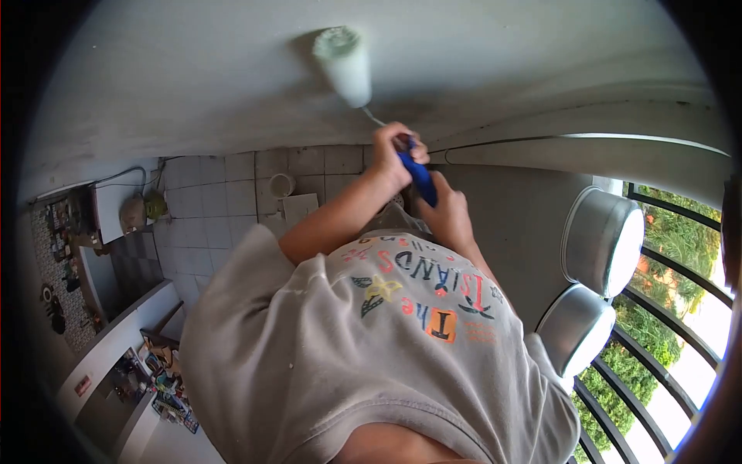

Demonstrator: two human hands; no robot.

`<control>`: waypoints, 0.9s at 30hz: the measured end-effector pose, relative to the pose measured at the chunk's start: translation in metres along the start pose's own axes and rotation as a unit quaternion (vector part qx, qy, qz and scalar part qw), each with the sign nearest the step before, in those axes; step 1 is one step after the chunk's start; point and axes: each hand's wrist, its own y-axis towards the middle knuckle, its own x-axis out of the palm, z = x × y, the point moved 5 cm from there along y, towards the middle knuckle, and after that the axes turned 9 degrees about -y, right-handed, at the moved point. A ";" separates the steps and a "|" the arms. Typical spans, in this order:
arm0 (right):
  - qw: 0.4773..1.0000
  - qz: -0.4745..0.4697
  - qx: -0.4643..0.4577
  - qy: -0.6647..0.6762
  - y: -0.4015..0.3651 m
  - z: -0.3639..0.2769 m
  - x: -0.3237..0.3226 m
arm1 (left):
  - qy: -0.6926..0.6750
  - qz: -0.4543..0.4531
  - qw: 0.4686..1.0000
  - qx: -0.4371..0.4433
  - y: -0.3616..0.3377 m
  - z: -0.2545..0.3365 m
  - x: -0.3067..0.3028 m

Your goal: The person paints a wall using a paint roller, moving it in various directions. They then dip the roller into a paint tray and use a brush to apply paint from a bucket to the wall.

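Note:
A paint roller with a white, fluffy sleeve [345, 68] lies against the pale wall [193, 85], its thin wire frame running down to a blue handle [420, 179]. My left hand [396, 155] is closed around the upper part of that handle, near the wire. Lower down, my right hand [450, 209] wraps the end of the same handle. Both arms reach up in front of my printed grey-beige T-shirt [371, 332]. A dark shadow falls on the wall beside the roller.
On the tiled floor [201, 197] stand a white bucket [282, 185] and a pale flat square [300, 207]. Two large metal pots [603, 240] [576, 329] sit at right by the barred window [672, 379]. Cluttered shelves [166, 371] are at lower left.

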 end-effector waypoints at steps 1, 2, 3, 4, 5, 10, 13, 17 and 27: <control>1.000 -0.003 -0.025 0.004 0.014 -0.010 0.011 | -0.004 -0.003 1.000 0.028 0.004 0.023 -0.010; 0.999 -0.005 -0.051 0.009 0.030 -0.020 0.021 | -0.006 -0.008 0.998 0.057 0.010 0.045 -0.019; 0.997 -0.018 -0.081 -0.002 0.046 -0.028 0.035 | -0.017 -0.003 0.996 0.087 0.013 0.067 -0.028; 0.993 -0.031 -0.112 -0.013 0.060 -0.037 0.049 | -0.029 0.002 0.993 0.117 0.014 0.089 -0.035; 0.993 -0.032 -0.116 -0.013 0.074 -0.048 0.058 | -0.042 0.005 0.988 0.145 0.013 0.110 -0.042; 0.983 -0.049 -0.174 -0.020 0.107 -0.078 0.094 | -0.088 0.048 0.973 0.209 0.024 0.166 -0.073; 0.988 -0.051 -0.143 -0.036 0.098 -0.051 0.081 | -0.071 0.057 0.978 0.189 0.030 0.134 -0.061; 0.997 0.039 -0.058 -0.044 0.045 0.010 0.037 | -0.107 0.078 0.991 -0.002 0.062 0.029 -0.062; 0.950 0.187 0.251 -0.024 -0.047 0.118 -0.013 | 0.184 0.014 0.964 -0.191 0.095 -0.191 -0.014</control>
